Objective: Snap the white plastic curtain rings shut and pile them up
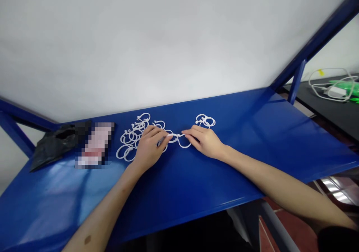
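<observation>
White plastic rings with small knobs at their ends, like shower curtain rings, are on the blue table. My left hand (pixel 151 145) pinches one white ring (pixel 174 140) between thumb and fingers. Another white ring (pixel 183 147) is gripped in the fingertips of my right hand (pixel 206 141). These two rings meet in the gap between my hands; whether they are linked I cannot tell. Left of and partly behind my left hand lies a loose pile of rings (pixel 129 136). Beyond my right hand rests a small cluster of rings (pixel 207 121).
A black plastic bag (pixel 53 147) lies on the blue table (pixel 196 192) at the left, beside a pixelated flat item (pixel 97 143). A white wall (pixel 179 38) rises behind. Blue frame bars (pixel 297 79) stand at both sides. A white cable (pixel 335 91) sits on a dark surface at right.
</observation>
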{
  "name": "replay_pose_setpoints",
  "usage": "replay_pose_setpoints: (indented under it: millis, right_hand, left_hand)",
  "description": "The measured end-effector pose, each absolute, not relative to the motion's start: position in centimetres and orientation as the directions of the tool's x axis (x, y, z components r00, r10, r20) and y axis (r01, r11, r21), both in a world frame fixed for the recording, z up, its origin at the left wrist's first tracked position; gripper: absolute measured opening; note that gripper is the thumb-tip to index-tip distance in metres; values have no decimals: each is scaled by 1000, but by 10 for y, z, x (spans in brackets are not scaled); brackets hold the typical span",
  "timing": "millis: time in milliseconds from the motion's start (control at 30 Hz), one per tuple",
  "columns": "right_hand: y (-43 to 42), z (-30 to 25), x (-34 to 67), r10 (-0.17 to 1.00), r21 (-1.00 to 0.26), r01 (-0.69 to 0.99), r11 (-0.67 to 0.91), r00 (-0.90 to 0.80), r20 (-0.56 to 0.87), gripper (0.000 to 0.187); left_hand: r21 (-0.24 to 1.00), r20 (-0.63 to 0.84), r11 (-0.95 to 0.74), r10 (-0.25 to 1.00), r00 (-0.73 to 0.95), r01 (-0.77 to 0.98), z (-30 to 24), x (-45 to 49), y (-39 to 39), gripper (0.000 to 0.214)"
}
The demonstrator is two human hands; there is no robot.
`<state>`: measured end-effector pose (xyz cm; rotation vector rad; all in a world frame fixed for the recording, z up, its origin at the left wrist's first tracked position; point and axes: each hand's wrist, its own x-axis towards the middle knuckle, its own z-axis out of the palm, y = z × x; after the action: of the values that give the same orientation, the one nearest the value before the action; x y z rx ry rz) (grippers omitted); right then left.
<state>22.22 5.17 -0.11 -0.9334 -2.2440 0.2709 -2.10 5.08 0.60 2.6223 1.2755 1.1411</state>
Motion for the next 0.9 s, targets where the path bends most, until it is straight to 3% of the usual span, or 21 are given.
replay_pose_setpoints:
  millis: [133,267,367,467,700,900]
  right_hand:
    - [52,-2,222,713,-443,564,697,-475,516,27]
    - [52,0,223,713,-458,556,693,-433,552,25]
    - [49,2,222,694,-484,511,711,-399,599,24]
    - [46,3,221,673,-504,455,734,-396,624,22]
    - [41,3,217,600,-507,320,800,-462,653,12]
    - [39,6,217,577,-529,251,810,-502,645,14]
  left_hand:
    - [310,593,-626,716,369,715,5,-24,53,18]
    - [228,556,-656,694,457,720,2,-26,51,17]
    - [196,534,-683,676,508,704,3,-24,46,30]
    - [259,528,-681,694,490,685,8,-19,41,25]
    - [531,496,-610,787,367,589,15,-1,30,13]
    - [545,541,-621,774,330,564,12,2,26,17]
